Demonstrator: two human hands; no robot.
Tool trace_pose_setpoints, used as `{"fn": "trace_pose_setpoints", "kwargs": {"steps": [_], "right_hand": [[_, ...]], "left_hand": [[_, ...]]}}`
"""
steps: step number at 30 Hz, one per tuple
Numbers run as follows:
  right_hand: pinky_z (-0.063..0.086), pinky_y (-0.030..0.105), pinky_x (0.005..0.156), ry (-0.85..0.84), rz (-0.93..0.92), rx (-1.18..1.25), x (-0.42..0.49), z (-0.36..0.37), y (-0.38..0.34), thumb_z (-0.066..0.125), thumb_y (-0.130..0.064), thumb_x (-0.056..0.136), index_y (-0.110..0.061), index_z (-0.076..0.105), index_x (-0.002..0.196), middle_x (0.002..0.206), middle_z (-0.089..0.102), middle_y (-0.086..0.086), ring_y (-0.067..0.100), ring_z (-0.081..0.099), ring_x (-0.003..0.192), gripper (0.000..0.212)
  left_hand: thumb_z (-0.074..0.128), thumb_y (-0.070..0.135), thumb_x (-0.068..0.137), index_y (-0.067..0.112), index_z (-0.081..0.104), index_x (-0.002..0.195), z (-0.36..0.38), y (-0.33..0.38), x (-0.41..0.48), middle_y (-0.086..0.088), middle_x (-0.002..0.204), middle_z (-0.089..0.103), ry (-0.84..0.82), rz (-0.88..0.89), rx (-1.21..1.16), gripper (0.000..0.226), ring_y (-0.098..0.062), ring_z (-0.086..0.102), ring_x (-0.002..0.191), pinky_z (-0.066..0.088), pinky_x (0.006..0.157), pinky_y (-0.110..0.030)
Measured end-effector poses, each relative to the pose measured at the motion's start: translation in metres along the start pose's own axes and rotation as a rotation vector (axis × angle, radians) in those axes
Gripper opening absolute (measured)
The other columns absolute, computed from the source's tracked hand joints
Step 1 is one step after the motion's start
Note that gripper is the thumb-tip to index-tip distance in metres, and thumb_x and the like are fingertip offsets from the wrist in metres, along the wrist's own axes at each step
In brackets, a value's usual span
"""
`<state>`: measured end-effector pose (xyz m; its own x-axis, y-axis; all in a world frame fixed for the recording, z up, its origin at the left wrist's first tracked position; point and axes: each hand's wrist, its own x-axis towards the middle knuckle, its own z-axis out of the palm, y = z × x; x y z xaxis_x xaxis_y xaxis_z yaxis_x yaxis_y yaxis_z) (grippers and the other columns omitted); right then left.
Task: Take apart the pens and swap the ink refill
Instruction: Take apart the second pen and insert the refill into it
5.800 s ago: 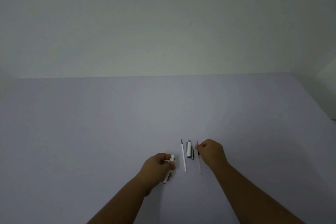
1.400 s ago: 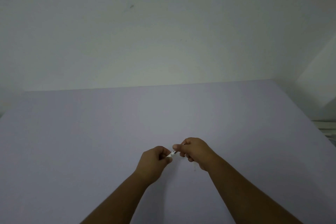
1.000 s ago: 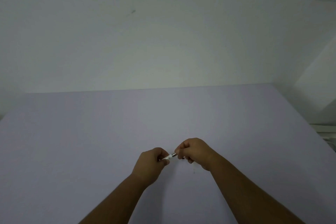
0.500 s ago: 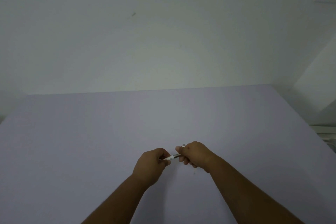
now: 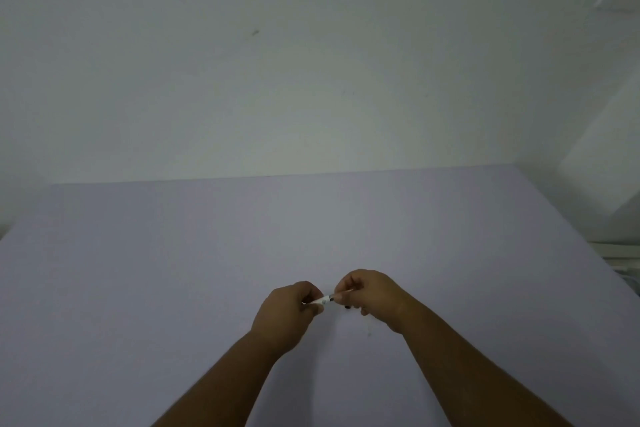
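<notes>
A white pen [image 5: 323,299] spans the small gap between my two hands, just above the table near its front middle. My left hand [image 5: 289,314] is closed around its left end. My right hand [image 5: 372,298] is closed around its right end, where a dark band shows beside my fingers. Most of the pen is hidden inside my fists. A thin pale refill [image 5: 368,328] lies on the table just under my right wrist, only faintly visible. The other pen parts are hidden behind my hands.
The lilac table [image 5: 173,270] ends at a pale wall [image 5: 311,80] at the back. Its right edge runs diagonally past a white ledge [image 5: 620,253] at the far right.
Over the last seconds both hands came together from the loose parts and closed on one pen. In the last half second they have barely moved, staying joined on it.
</notes>
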<state>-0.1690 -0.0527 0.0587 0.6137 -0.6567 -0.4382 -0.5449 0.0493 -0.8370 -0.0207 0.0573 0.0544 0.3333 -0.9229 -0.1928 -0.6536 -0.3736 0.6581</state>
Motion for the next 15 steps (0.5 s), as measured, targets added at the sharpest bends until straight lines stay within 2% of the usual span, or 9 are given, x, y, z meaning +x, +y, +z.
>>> {"fn": "trace_pose_setpoints", "kwargs": {"steps": [1, 4, 6, 8, 9, 12, 13, 15], "right_hand": [[0.044, 0.026, 0.061, -0.003, 0.016, -0.013, 0.0008, -0.0004, -0.0003, 0.069, -0.030, 0.079, -0.018, 0.066, 0.074, 0.075, 0.065, 0.001, 0.013, 0.054, 0.065, 0.013], [0.042, 0.022, 0.058, 0.003, 0.095, -0.092, 0.0014, 0.0022, -0.0018, 0.058, -0.049, 0.084, -0.022, 0.066, 0.063, 0.064, 0.064, -0.005, 0.011, 0.052, 0.059, 0.035], [0.045, 0.023, 0.062, -0.004, 0.051, -0.049, 0.0008, 0.0047, 0.0010, 0.063, -0.047, 0.081, -0.023, 0.067, 0.072, 0.072, 0.066, -0.006, 0.012, 0.055, 0.067, 0.026], [0.047, 0.028, 0.067, -0.015, 0.006, 0.018, 0.0008, 0.0041, 0.0024, 0.069, -0.034, 0.078, -0.021, 0.068, 0.075, 0.078, 0.066, -0.003, 0.014, 0.056, 0.071, 0.013], [0.047, 0.028, 0.066, -0.014, 0.018, 0.013, 0.0015, 0.0040, 0.0015, 0.069, -0.033, 0.079, -0.020, 0.068, 0.072, 0.074, 0.066, -0.001, 0.014, 0.056, 0.068, 0.015], [0.044, 0.024, 0.059, 0.009, 0.098, -0.022, 0.0032, 0.0056, -0.0018, 0.059, -0.047, 0.085, -0.018, 0.065, 0.062, 0.063, 0.063, -0.003, 0.013, 0.053, 0.059, 0.037], [0.044, 0.023, 0.060, 0.015, 0.089, -0.016, 0.0027, 0.0059, -0.0019, 0.060, -0.048, 0.084, -0.018, 0.065, 0.064, 0.066, 0.064, -0.004, 0.013, 0.054, 0.061, 0.036], [0.047, 0.025, 0.066, 0.000, 0.042, 0.041, 0.0015, 0.0048, -0.0012, 0.067, -0.037, 0.080, -0.020, 0.066, 0.073, 0.078, 0.066, -0.003, 0.015, 0.057, 0.072, 0.019]], "left_hand": [[0.062, 0.027, 0.087, 0.028, 0.063, 0.083, 0.0004, -0.0002, -0.0001, 0.012, 0.072, 0.059, -0.002, 0.002, 0.004, 0.004, -0.003, 0.048, 0.060, 0.034, 0.053, -0.014], [0.062, 0.027, 0.087, 0.027, 0.063, 0.084, 0.0019, -0.0021, -0.0002, 0.014, 0.071, 0.058, -0.002, 0.008, 0.007, 0.003, -0.002, 0.048, 0.059, 0.034, 0.053, -0.014], [0.062, 0.027, 0.087, 0.028, 0.062, 0.083, 0.0021, -0.0029, 0.0002, 0.013, 0.071, 0.058, -0.002, -0.002, 0.000, 0.004, -0.003, 0.049, 0.060, 0.035, 0.053, -0.014], [0.061, 0.028, 0.087, 0.026, 0.065, 0.086, 0.0023, -0.0027, 0.0006, 0.012, 0.075, 0.061, -0.010, -0.014, -0.008, 0.004, -0.003, 0.050, 0.063, 0.037, 0.054, -0.015], [0.061, 0.028, 0.087, 0.026, 0.065, 0.087, 0.0024, -0.0018, 0.0005, 0.012, 0.074, 0.061, -0.016, -0.015, -0.007, 0.005, -0.003, 0.051, 0.063, 0.037, 0.055, -0.016], [0.061, 0.028, 0.087, 0.028, 0.063, 0.083, 0.0031, 0.0000, 0.0008, 0.014, 0.069, 0.058, -0.022, -0.003, -0.017, 0.005, -0.001, 0.050, 0.059, 0.036, 0.054, -0.015], [0.061, 0.028, 0.087, 0.030, 0.061, 0.081, 0.0029, 0.0006, 0.0009, 0.014, 0.069, 0.058, -0.021, -0.003, -0.018, 0.006, -0.001, 0.050, 0.059, 0.036, 0.054, -0.014], [0.061, 0.028, 0.087, 0.029, 0.062, 0.083, 0.0025, 0.0009, 0.0012, 0.012, 0.075, 0.062, -0.023, -0.009, -0.024, 0.005, -0.002, 0.052, 0.062, 0.037, 0.055, -0.014]]}}
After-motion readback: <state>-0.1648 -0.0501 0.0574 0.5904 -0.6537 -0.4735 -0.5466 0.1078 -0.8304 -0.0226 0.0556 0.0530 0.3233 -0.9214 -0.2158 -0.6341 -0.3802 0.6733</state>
